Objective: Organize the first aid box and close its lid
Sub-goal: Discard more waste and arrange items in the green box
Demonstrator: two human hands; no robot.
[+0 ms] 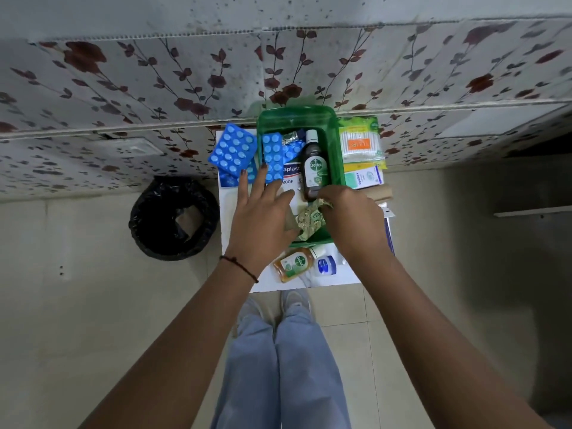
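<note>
A green first aid box [338, 156] stands open on a small white table [230, 212]. Inside it lie a dark Dettol bottle [313, 165], a white plaster box [292, 176], a blue blister pack [272, 157] and a gold-green foil strip [310, 221]. My left hand [263, 215] rests flat over the box's left side, fingers spread, fingertips touching the blue blister pack. My right hand [349, 215] is at the box's near right, fingers pinching the foil strip. No lid can be made out.
More blue blister packs [232, 150] lie left of the box. Cotton buds [360, 144] and a small carton [363, 178] sit to its right. An orange Dettol bottle [292, 264] and a small jar [326, 265] lie at the table's near edge. A black-lined bin [173, 218] stands on the floor to the left.
</note>
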